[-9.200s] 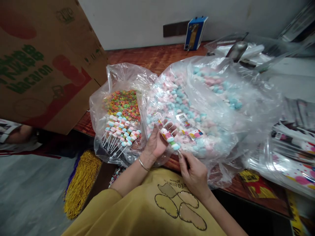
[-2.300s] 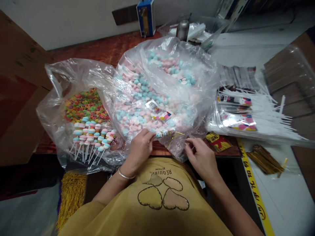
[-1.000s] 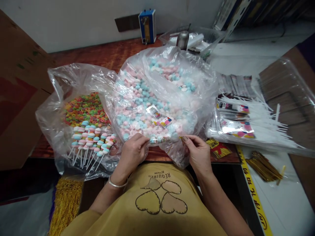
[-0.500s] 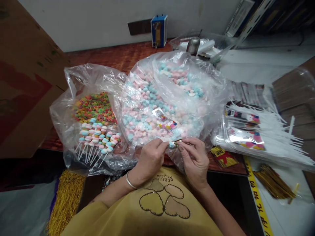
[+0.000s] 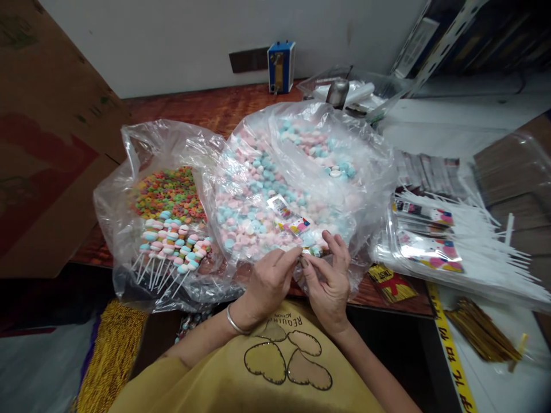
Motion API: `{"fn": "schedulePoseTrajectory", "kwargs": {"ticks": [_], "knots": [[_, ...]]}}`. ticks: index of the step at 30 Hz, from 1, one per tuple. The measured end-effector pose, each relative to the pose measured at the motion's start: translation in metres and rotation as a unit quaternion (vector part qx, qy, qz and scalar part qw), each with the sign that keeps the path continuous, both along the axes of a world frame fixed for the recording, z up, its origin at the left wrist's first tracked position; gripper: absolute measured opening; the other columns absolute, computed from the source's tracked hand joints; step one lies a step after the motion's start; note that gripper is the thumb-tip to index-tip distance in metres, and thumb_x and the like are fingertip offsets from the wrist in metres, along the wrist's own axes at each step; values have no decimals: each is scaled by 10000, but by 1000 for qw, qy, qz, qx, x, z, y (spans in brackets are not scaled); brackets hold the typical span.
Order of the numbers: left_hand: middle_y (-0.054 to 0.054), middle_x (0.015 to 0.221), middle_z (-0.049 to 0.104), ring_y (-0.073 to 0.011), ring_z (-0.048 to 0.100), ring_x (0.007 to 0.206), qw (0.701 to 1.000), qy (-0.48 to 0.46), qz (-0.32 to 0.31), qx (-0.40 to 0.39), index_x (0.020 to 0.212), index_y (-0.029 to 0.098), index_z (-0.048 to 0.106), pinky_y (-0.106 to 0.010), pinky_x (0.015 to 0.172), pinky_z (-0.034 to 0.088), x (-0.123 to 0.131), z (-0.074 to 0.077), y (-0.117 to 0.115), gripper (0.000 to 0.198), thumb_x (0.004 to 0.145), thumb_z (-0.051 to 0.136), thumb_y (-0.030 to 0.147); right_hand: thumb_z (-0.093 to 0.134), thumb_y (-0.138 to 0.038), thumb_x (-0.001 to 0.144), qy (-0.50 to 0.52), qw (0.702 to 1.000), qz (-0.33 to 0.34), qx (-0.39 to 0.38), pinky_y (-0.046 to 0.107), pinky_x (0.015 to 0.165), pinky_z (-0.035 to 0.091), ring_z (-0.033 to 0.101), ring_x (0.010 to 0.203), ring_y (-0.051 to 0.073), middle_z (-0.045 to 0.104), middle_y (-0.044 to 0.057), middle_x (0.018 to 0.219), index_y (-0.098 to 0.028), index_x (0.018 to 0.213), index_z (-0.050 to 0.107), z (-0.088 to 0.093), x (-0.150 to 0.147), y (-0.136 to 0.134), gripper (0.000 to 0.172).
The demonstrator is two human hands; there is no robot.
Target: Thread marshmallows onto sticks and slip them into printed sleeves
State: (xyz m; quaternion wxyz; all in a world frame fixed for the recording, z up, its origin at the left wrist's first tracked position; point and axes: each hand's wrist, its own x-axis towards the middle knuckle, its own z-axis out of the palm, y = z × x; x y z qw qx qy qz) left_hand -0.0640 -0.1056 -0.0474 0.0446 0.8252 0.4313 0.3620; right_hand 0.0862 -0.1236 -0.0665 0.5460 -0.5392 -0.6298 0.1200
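Observation:
My left hand (image 5: 272, 279) is closed in a pinch, its fingertips meeting those of my right hand in front of the big marshmallow bag. Between them is a small shiny wrapped marshmallow candy (image 5: 313, 251), mostly covered by the fingers. My right hand (image 5: 329, 281) pinches with thumb and forefinger at the candy's gathered wrapper, its other fingers raised. A gold twist tie showed there earlier; the fingers now hide it. Just beyond lies a large clear bag of pink, blue and white marshmallows (image 5: 253, 198), with small printed wrappers (image 5: 289, 215) on top.
Finished marshmallow sticks (image 5: 172, 244) lie at the left on a bag of colourful cereal rings (image 5: 166, 192). To the right are white sticks in printed wrappers (image 5: 430, 246), a twist tie packet (image 5: 391, 282) and loose gold ties (image 5: 484, 330). A cardboard box (image 5: 51, 149) stands far left.
Both hands have drawn together at the fingertips. My right hand's outer fingers have lifted and spread, and the gold twist tie has gone out of sight. The view has tilted slightly.

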Motion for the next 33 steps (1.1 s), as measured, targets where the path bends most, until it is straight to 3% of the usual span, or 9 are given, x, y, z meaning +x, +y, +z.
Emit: {"fn": "schedulePoseTrajectory", "kwargs": {"ticks": [8, 13, 16, 20, 23, 26, 28, 31, 33], "knots": [[-65, 871, 686, -163, 642, 782, 999, -30, 14, -28, 1191, 160, 668, -267, 704, 545, 1, 2, 5, 241, 996, 526, 147, 688, -142, 897, -104, 992, -37, 55, 675, 1136, 351, 308, 1489, 401, 493, 96, 1537, -254, 1050, 754, 2, -1, -4, 200], [-59, 913, 728, -158, 667, 858, 977, -164, 22, -133, 1049, 192, 742, -274, 780, 543, 4, 8, 11, 189, 937, 605, 125, 702, -181, 882, -82, 992, -71, 65, 509, 982, 489, 577, 1138, 294, 616, 88, 1164, -279, 1003, 742, 3, -4, -5, 161], [-43, 877, 740, -144, 665, 808, 892, -330, 41, -307, 950, 191, 771, -268, 760, 534, 9, 10, 16, 115, 861, 700, 173, 638, -237, 939, 59, 997, -39, -37, 375, 812, 532, 611, 916, 211, 582, 54, 971, -230, 904, 716, 2, -6, 0, 86], [32, 608, 587, -61, 477, 511, 653, -546, 22, -524, 881, 140, 741, -181, 496, 392, 18, 7, 19, 309, 692, 870, 347, 640, -297, 946, 172, 978, 6, -119, 328, 803, 523, 622, 934, 197, 613, 48, 967, -209, 818, 700, -2, -7, 6, 167], [58, 582, 504, -19, 385, 479, 540, -617, -9, -573, 796, 111, 677, -136, 429, 266, 23, 6, 18, 425, 577, 949, 355, 628, -294, 951, 187, 974, 27, -128, 333, 816, 525, 633, 954, 202, 633, 52, 967, -206, 789, 697, -4, -7, 8, 196], [65, 581, 468, -8, 346, 474, 496, -638, -20, -588, 739, 115, 608, -121, 406, 214, 25, 5, 16, 438, 567, 959, 314, 638, -281, 940, 167, 979, 30, -115, 321, 769, 541, 643, 900, 195, 642, 52, 940, -202, 794, 668, -2, -7, 9, 169], [68, 577, 454, -9, 333, 473, 488, -642, -23, -591, 741, 121, 590, -119, 403, 216, 24, 5, 15, 424, 588, 948, 289, 662, -272, 922, 152, 983, 10, -103, 321, 743, 556, 650, 851, 186, 659, 57, 968, -201, 934, 663, 0, -8, 8, 72], [67, 584, 456, -9, 322, 470, 482, -643, -31, -594, 742, 126, 576, -118, 403, 227, 23, 5, 13, 408, 613, 933, 277, 676, -252, 915, 106, 992, -18, -73, 354, 774, 573, 672, 852, 195, 694, 69, 1031, -205, 1175, 627, 5, -10, 6, 269], [68, 586, 458, -8, 319, 471, 481, -646, -32, -592, 744, 128, 573, -118, 403, 229, 23, 5, 12, 417, 608, 935, 281, 652, -231, 938, 55, 998, -16, -38, 363, 799, 571, 685, 884, 207, 715, 66, 1015, -212, 1155, 647, 6, -10, 4, 217]]}}
